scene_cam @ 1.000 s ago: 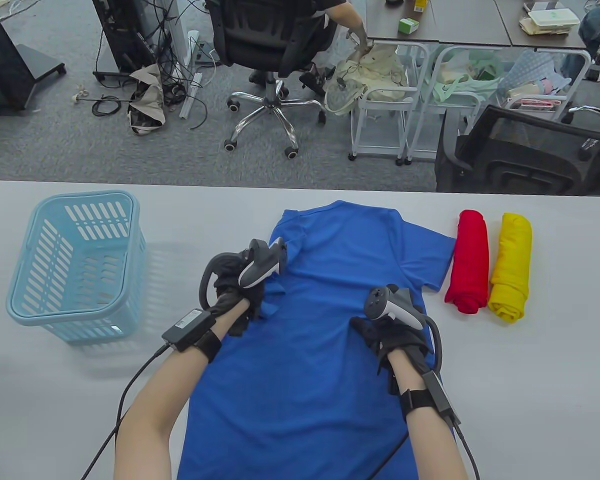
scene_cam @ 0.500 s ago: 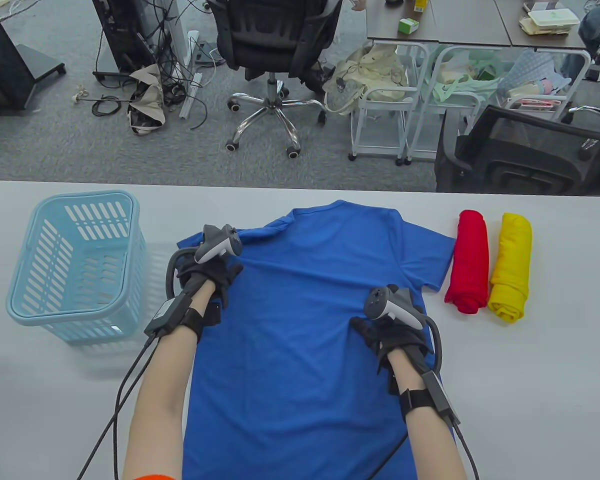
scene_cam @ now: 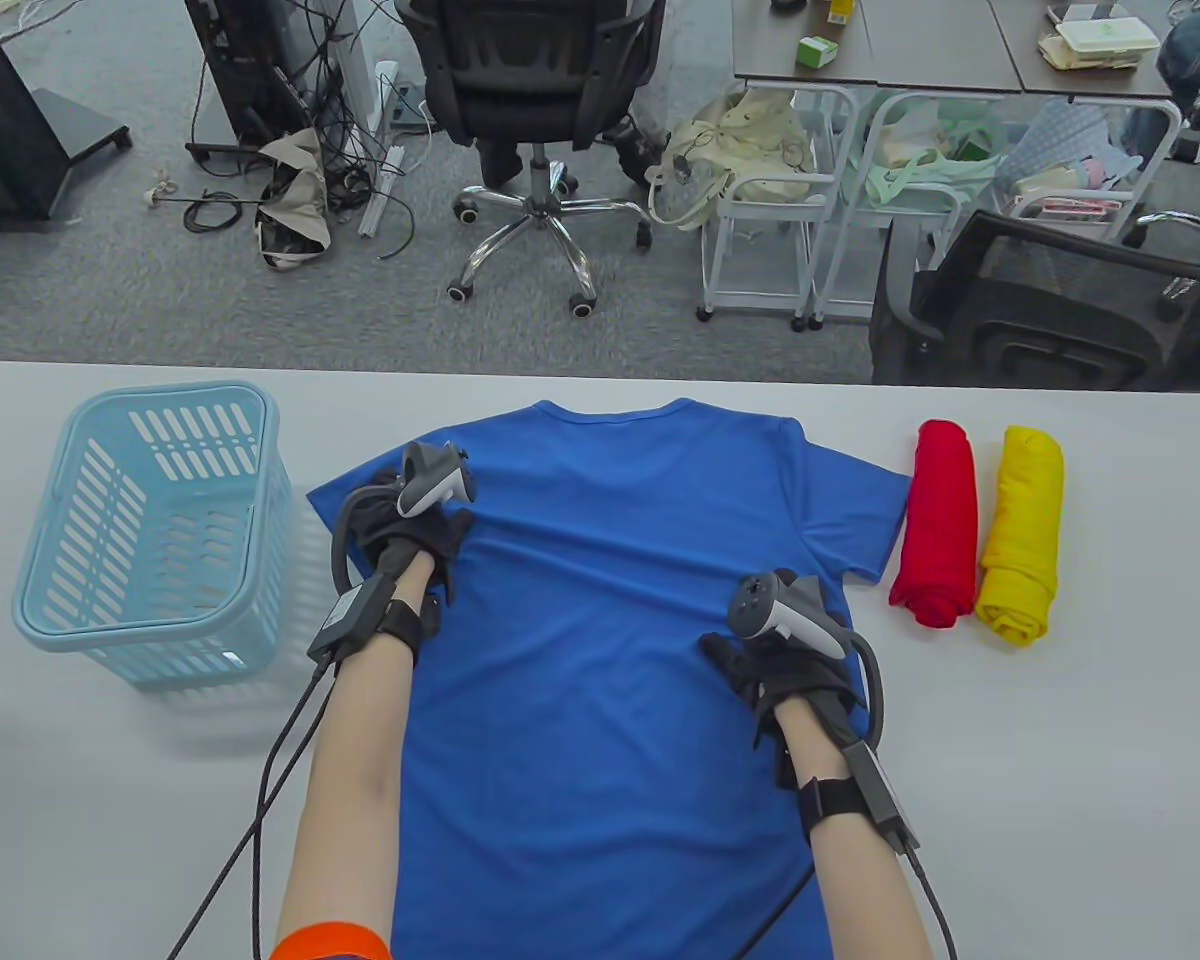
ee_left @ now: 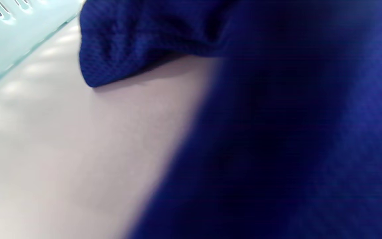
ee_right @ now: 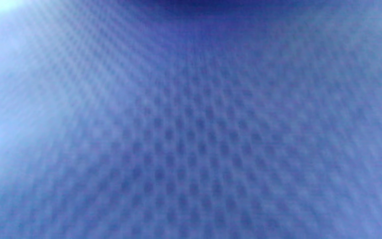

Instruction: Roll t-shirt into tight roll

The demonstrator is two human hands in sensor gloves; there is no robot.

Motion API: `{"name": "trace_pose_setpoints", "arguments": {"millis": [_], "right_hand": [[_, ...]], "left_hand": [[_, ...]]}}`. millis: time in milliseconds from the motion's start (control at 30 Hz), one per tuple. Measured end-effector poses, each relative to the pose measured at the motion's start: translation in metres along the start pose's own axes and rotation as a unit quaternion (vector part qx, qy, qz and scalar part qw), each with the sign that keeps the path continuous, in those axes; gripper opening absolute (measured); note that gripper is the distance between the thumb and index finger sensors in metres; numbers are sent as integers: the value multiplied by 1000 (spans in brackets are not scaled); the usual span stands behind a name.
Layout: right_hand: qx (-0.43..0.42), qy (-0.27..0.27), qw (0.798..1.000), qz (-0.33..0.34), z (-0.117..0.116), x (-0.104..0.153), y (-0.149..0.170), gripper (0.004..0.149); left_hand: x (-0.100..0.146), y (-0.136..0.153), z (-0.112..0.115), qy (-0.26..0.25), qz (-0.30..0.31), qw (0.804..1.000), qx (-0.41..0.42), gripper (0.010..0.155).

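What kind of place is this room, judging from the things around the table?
Probably an office or lab workspace: a wheeled office chair on grey carpet, tangled cables on the floor, and desks with white trolleys behind the white table.

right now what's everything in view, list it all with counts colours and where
t-shirt: one, blue, spread flat mid-table
rolled shirts: two, red and yellow, side by side right of the t-shirt
basket: one, light blue, table's left end
table: one, pale grey
office chairs: two, black, one on the floor beyond the table, one at the table's far right edge
carts: white, holding bags, behind the table
left hand: black glove, on the t-shirt's left sleeve area
right hand: black glove, resting on the t-shirt's right side
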State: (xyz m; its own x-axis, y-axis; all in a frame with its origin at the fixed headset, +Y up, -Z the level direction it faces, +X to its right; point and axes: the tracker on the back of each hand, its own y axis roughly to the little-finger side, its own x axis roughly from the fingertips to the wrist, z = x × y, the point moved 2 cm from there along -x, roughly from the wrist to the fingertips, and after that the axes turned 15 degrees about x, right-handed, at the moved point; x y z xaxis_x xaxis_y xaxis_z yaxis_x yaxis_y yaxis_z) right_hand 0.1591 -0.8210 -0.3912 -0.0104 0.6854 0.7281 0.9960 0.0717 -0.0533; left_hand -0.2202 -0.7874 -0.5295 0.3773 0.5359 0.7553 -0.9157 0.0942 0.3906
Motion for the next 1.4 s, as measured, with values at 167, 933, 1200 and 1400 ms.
{"name": "trace_pose_setpoints", "arguments": {"millis": [167,933,1200,1400], "right_hand": [[-1,-4,1000,-4,2,-2,-1,81],[42,-19,997,-68,30,-13,2,84],[-28,-38,998,-45,46,-37,27,85],[-52,-39,997,-36,48,-48,34,84]], "left_hand": [[48,-15,1,-65,126,990,-7,79],[70,15,61,78,154,984,-39,79],[45,-7,49,82,146,984,-58,81],[37,-14,46,95,142,984,-50,82]]}}
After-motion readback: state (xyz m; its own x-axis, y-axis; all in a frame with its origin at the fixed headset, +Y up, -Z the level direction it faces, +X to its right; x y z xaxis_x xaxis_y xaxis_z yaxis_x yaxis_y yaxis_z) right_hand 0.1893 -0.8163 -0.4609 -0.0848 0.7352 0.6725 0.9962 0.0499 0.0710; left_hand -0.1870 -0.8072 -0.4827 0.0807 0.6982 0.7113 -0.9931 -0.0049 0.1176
